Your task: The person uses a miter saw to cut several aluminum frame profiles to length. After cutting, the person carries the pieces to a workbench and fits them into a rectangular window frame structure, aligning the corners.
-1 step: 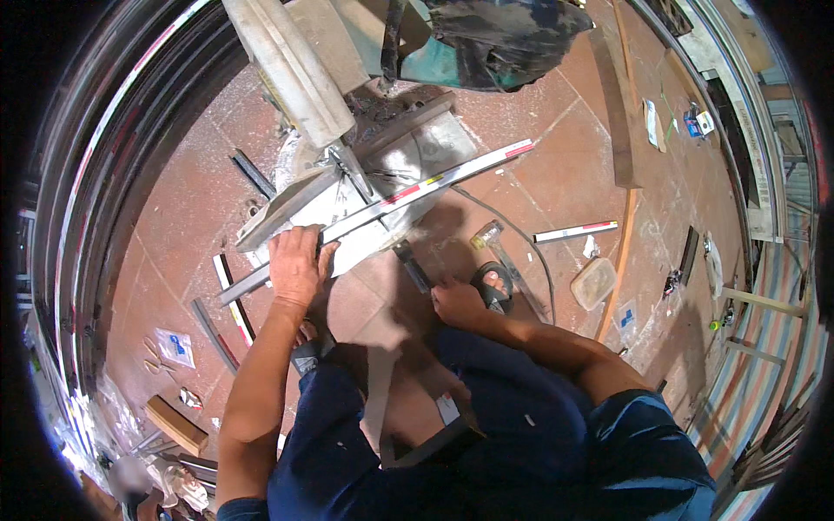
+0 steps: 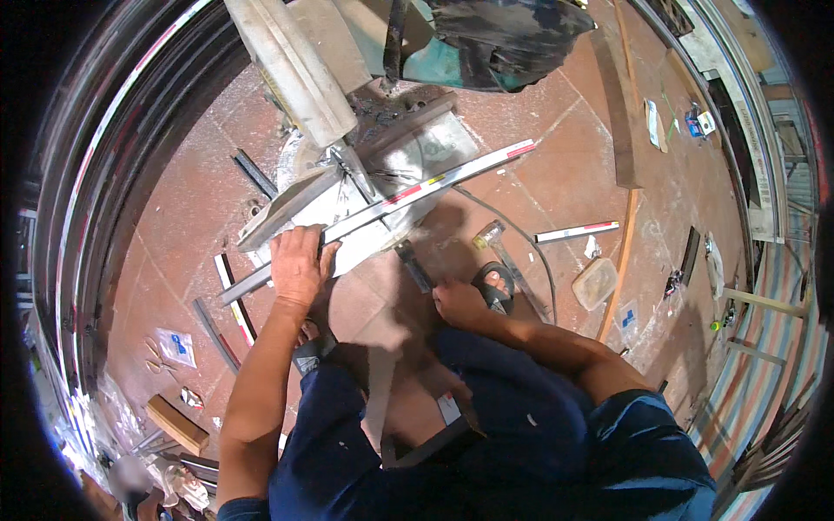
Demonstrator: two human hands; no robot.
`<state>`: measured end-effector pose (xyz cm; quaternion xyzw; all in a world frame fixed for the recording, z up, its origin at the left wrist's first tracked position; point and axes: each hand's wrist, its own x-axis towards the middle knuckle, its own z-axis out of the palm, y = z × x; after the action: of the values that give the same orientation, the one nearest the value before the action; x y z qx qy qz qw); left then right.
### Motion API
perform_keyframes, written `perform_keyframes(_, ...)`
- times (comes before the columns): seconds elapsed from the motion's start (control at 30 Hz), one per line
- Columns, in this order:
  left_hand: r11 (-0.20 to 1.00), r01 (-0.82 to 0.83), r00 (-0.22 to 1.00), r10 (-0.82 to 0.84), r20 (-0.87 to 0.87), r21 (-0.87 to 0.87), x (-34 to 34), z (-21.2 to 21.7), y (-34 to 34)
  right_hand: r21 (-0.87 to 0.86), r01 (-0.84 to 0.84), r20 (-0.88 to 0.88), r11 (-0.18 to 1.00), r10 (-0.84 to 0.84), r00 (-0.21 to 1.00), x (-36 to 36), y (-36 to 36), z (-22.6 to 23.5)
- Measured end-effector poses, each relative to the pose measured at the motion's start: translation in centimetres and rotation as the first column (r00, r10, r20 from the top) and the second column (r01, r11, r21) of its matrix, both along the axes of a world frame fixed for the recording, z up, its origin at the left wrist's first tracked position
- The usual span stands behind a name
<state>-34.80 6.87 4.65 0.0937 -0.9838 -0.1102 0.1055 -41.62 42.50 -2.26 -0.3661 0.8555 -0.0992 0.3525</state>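
A long metal profile, partly covered in white film with red and yellow marks, lies slanted across the base of a cut-off saw. My left hand presses on its left part, fingers over the top and thumb spread along the near side. The saw's blade stands close behind the profile; whether they touch I cannot tell. Lower down, between my feet, my right hand is closed at the near end of a dark handle-like bar that points toward the saw base. Its fingertips are hidden.
Short profile offcuts lie on the tiled floor at both sides. Right of the saw are a mallet-like tool with a yellowish head, a black cable and a plastic tub. Long profiles are stacked at the left.
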Motion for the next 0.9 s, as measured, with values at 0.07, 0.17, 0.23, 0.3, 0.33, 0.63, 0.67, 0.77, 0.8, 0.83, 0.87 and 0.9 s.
perform_keyframes(0.07,1.000,-0.005,1.000,0.005,0.011,-0.003,0.1,0.0,0.1,-0.007,0.091,-0.018,0.996,-0.091,0.996,0.4,0.1,0.0)
perform_keyframes(0.17,1.000,0.010,1.000,-0.010,0.004,0.000,0.1,0.1,0.0,-0.015,0.101,-0.102,0.995,-0.103,0.990,0.4,0.0,0.2)
perform_keyframes(0.23,1.000,0.012,1.000,-0.012,-0.009,0.002,0.2,-0.1,-0.1,-0.013,0.063,-0.154,0.998,-0.065,0.986,0.6,-0.1,0.5)
perform_keyframes(0.3,1.000,0.012,1.000,-0.012,0.000,0.006,-0.3,-0.1,-0.2,-0.007,0.026,-0.203,1.000,-0.027,0.979,0.3,0.0,0.2)
perform_keyframes(0.33,1.000,0.012,1.000,-0.012,0.004,0.007,-0.6,-0.1,-0.2,-0.021,0.017,-0.231,1.000,-0.021,0.973,0.1,0.0,0.0)
perform_keyframes(0.63,1.000,-0.005,1.000,0.005,0.000,-0.023,-0.5,-0.3,-0.2,-0.042,0.045,-0.023,0.998,-0.046,0.999,-1.3,0.2,-0.7)
perform_keyframes(0.67,1.000,-0.005,1.000,0.005,-0.003,-0.024,-0.4,-0.3,-0.2,-0.046,0.080,0.022,0.996,-0.079,0.997,-2.0,0.2,-0.1)
perform_keyframes(0.77,1.000,-0.004,1.000,0.004,-0.012,-0.024,-0.5,-0.2,-0.1,-0.124,-0.046,-0.134,0.991,0.029,0.991,-3.0,1.4,-0.1)
perform_keyframes(0.8,1.000,-0.002,1.000,0.002,-0.014,-0.022,-0.5,-0.3,-0.2,-0.148,-0.130,-0.237,0.980,0.092,0.967,-3.1,1.9,-0.2)
perform_keyframes(0.83,1.000,0.000,1.000,-0.001,-0.016,-0.021,-0.5,-0.4,-0.1,-0.136,-0.180,-0.253,0.974,0.142,0.957,-3.2,2.3,-0.4)
perform_keyframes(0.87,1.000,0.003,1.000,-0.004,-0.022,-0.025,-0.5,-0.4,-0.1,-0.127,-0.230,-0.269,0.965,0.190,0.944,-3.3,2.4,-0.4)
perform_keyframes(0.9,1.000,0.003,1.000,-0.003,-0.012,-0.029,-0.6,-0.4,-0.1,-0.118,-0.280,-0.285,0.953,0.237,0.929,-3.3,2.5,-0.4)
